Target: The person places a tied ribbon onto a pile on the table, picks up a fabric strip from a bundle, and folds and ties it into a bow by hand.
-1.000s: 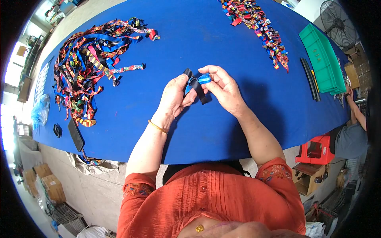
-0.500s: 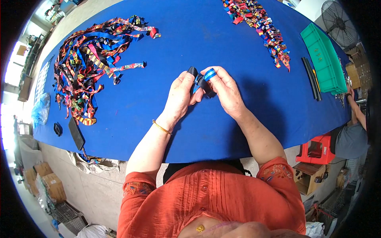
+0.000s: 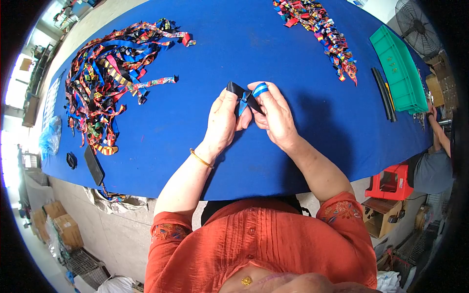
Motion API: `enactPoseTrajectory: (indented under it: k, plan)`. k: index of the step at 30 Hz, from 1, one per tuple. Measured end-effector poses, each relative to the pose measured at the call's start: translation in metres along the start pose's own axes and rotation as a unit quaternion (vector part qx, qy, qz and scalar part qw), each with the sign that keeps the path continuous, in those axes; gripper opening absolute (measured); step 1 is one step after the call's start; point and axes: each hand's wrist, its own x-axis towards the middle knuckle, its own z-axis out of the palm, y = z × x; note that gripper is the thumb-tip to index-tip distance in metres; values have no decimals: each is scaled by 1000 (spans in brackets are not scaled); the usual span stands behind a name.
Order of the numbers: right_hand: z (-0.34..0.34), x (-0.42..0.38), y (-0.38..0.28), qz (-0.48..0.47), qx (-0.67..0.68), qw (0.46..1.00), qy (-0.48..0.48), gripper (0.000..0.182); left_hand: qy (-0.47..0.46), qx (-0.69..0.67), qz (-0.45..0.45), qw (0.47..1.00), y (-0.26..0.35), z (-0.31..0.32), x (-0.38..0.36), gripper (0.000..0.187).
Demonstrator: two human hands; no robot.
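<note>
Above the blue table, my left hand (image 3: 223, 116) pinches one side of a knotted black-and-blue ribbon (image 3: 243, 99). My right hand (image 3: 276, 113) is closed on its other side, with a blue striped loop showing around the index finger. Dark, folded ends stick out between the two hands, and a lighter blue piece hangs at the knot. The undersides of the fingers are partly hidden by the ribbon.
A tangled pile of printed ribbons (image 3: 110, 73) lies on the left of the blue cloth (image 3: 215, 53). Knotted ribbons (image 3: 320, 36) form a row at the upper right. A green crate (image 3: 398, 71), black strips (image 3: 383, 95) and a dark flat case (image 3: 94, 165) lie near the edges. Another person's arm (image 3: 441, 134) reaches in at right.
The ribbon has spread between my hands; its dark end at the left now shows as a wider flap. My hands have barely shifted.
</note>
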Motion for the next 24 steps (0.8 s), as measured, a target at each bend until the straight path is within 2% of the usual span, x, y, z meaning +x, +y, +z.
enactPoseTrajectory:
  k: [10, 13, 19, 22, 24]
  plan:
    - [-3, 0, 6, 55, 115, 992, -20, 37, 6, -10, 3, 1000, 4, 5, -3, 49]
    - [-2, 1, 2, 101, 116, 988, -25, 39, -33, -34, 18, 999, 8, 6, -4, 43]
    - [0, -2, -1, 139, 111, 982, -65, 52, -41, 57, 70, 995, 12, 8, -9, 45]
    - [0, -2, -3, 150, 117, 979, -66, 57, -26, 65, 64, 995, 12, 8, -8, 47]
    - [-5, 0, 3, 157, 120, 978, -59, 57, -2, 19, 34, 999, 10, 11, -6, 48]
